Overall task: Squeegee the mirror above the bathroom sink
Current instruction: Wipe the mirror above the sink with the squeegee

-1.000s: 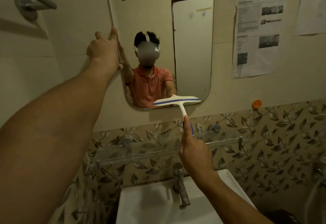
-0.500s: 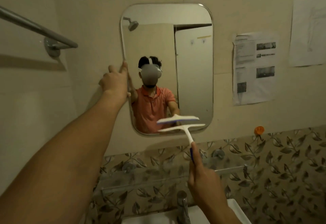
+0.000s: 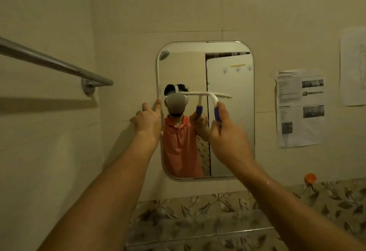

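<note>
**Mid-mirror stroke, left hand bracing the frame**

Beige bathroom tile fills the view, with a chrome towel rail at the upper left and printed sheets taped at the right. At centre hangs the mirror. I have the right hand clamped on the blue grip of the squeegee, whose white blade lies level across the glass about a third of the way down. The left hand rests with fingers spread on the wall at the mirror's left edge, gripping nothing.

To do this stroke well, I judge I should keep the blade flat and level, press evenly, pull straight down to the bottom edge, and overlap the next pass.

Hard to read: whether the rubber edge truly touches the glass, and any water or streaks in this dim light. The sink is out of frame below.
</note>
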The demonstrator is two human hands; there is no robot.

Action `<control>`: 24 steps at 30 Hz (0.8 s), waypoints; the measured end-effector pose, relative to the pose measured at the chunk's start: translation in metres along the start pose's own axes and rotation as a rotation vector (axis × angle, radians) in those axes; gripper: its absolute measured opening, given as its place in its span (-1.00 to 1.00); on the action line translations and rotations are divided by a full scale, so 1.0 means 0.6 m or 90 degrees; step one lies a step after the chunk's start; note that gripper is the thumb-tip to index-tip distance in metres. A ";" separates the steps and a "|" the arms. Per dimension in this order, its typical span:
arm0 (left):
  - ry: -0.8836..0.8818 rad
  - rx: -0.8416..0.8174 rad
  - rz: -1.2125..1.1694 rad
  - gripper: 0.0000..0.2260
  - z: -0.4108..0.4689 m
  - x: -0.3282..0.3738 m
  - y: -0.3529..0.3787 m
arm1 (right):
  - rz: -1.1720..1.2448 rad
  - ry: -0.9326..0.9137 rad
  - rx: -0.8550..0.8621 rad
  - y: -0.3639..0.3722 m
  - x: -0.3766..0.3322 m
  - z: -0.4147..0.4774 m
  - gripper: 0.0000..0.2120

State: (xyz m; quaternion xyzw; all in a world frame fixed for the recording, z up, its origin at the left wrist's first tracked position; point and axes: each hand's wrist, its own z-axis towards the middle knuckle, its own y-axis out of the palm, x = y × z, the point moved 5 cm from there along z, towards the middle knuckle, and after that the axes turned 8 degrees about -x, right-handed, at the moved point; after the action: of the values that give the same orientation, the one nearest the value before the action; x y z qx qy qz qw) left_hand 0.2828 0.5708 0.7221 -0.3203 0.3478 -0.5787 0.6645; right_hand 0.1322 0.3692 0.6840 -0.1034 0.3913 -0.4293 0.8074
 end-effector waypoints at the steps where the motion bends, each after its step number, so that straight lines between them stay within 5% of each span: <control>1: 0.002 0.011 0.009 0.03 -0.001 0.001 0.001 | -0.006 -0.008 0.007 -0.008 -0.017 0.023 -0.46; 10: -0.008 0.007 0.025 0.02 0.007 0.000 0.005 | -0.102 -0.002 0.003 0.001 -0.082 0.116 -0.34; 24: -0.002 -0.014 0.006 0.11 0.006 -0.001 0.001 | -0.118 0.057 -0.049 0.085 -0.018 -0.008 -0.29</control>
State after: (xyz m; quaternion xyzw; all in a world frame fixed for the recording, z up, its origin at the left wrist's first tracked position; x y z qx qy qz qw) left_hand 0.2863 0.5713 0.7236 -0.3271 0.3546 -0.5710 0.6642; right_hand 0.1565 0.4093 0.6610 -0.1510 0.4316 -0.4909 0.7416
